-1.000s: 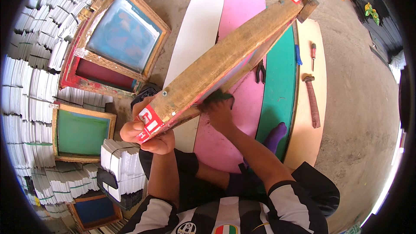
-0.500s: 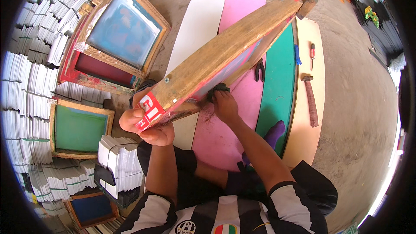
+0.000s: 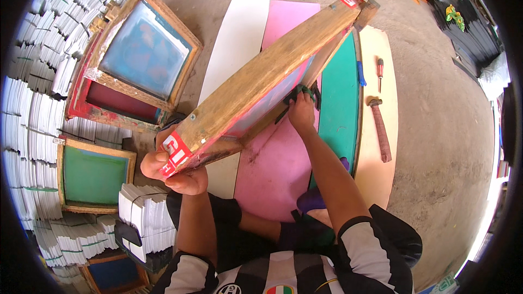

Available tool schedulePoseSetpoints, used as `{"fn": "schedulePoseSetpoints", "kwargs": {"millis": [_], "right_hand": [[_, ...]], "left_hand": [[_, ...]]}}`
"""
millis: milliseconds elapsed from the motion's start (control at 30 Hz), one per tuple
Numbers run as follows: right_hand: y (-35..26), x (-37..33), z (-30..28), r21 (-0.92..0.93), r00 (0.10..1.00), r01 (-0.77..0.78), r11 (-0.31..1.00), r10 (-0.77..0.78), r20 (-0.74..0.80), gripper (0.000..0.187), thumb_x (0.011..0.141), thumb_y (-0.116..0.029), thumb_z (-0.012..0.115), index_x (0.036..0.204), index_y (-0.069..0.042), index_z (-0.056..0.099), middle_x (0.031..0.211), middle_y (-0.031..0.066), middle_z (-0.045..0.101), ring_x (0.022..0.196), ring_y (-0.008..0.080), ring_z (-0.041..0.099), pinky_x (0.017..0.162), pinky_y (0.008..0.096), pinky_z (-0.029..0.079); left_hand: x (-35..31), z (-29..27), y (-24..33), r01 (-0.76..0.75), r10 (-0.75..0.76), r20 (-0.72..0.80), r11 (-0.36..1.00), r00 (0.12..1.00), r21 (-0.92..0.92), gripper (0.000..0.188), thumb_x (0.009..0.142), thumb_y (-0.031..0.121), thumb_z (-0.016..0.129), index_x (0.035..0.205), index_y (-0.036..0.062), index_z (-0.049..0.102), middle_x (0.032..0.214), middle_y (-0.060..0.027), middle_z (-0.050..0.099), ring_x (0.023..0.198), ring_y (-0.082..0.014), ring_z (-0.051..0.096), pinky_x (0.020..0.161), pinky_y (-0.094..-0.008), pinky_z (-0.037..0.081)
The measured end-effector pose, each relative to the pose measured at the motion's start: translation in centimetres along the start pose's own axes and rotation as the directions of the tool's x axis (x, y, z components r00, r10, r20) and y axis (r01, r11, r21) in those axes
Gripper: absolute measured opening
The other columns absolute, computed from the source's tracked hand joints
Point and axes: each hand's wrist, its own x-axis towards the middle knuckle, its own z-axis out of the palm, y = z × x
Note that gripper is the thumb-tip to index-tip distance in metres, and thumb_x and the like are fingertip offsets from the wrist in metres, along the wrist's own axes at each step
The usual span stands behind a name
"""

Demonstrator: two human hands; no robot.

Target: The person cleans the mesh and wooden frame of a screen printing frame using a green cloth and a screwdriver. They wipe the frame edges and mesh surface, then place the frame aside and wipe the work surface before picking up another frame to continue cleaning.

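Note:
A wooden screen-printing frame (image 3: pixel 261 71) is held up, tilted, running from lower left to upper right. My left hand (image 3: pixel 177 171) is closed round its near left corner, over a red-and-white sticker. Under the frame's long upper bar, my right hand (image 3: pixel 302 110) is closed on a small dark green-and-black thing (image 3: pixel 297 93), held against or close to the inner side of the frame. Its kind cannot be made out. A pair of black pliers (image 3: pixel 317 93) lies just right of that hand, partly hidden. Pinkish mesh (image 3: pixel 269 100) shows inside the frame.
Pink (image 3: pixel 272 169), green (image 3: pixel 338 136) and cream boards lie on the floor. A hammer (image 3: pixel 381 130), a screwdriver (image 3: pixel 379 73) and a blue-handled tool (image 3: pixel 361 73) rest at right. More screen frames (image 3: pixel 147 49) lean against bundled white paper stacks (image 3: pixel 24 114) at left.
My right hand has moved up and away along the frame with the dark thing, toward the pliers. My left hand keeps its hold on the corner. The whole view has shifted slightly.

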Motion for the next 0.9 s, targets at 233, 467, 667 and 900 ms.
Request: {"fn": "schedulePoseSetpoints", "kwargs": {"millis": [233,467,667,900], "right_hand": [[-0.3,-1.9,0.6,0.002,0.950,0.301,0.954,-0.300,0.082,0.023,0.090,-0.020,0.062,0.100,0.000,0.066,0.102,0.0187,0.063,0.099,0.0417,0.058,0.090,0.0495,0.046],[-0.5,0.9,-1.7,-0.152,0.835,0.089,0.984,0.010,0.551,0.036,0.088,-0.025,0.064,0.115,-0.001,0.063,0.124,0.0148,0.058,0.122,0.0383,0.051,0.099,0.0496,0.046],[1.8,3.2,-1.5,-0.016,0.809,0.019,1.000,-0.006,0.588,0.040,0.087,-0.029,0.066,0.115,-0.002,0.063,0.127,0.0115,0.058,0.118,0.0370,0.054,0.094,0.0501,0.049],[0.1,-2.0,0.4,-0.216,0.924,0.233,0.948,-0.147,0.354,0.024,0.083,-0.020,0.064,0.101,-0.004,0.066,0.119,0.0127,0.061,0.111,0.0344,0.056,0.093,0.0465,0.046]], "left_hand": [[0.3,-0.5,0.1,0.053,-0.054,-0.005,0.995,0.999,-0.089,0.056,0.095,0.058,0.056,0.119,0.0082,0.043,0.112,-0.0122,0.055,0.106,-0.0267,0.060,0.092,-0.0444,0.054],[0.2,-1.5,-0.9,-0.019,0.020,0.003,0.987,1.000,-0.161,0.050,0.098,0.052,0.054,0.120,0.0085,0.043,0.116,-0.0226,0.055,0.110,-0.0355,0.060,0.094,-0.0487,0.052],[0.1,-0.4,-0.3,0.020,0.004,0.094,0.967,0.996,-0.256,0.051,0.098,0.055,0.052,0.122,0.0109,0.043,0.121,-0.0185,0.053,0.113,-0.0331,0.059,0.096,-0.0487,0.052],[-0.4,-0.8,-0.6,-0.001,-0.004,-0.039,0.993,0.999,-0.118,0.050,0.098,0.053,0.053,0.119,0.0097,0.041,0.114,-0.0287,0.055,0.107,-0.0382,0.062,0.093,-0.0488,0.052]]}}
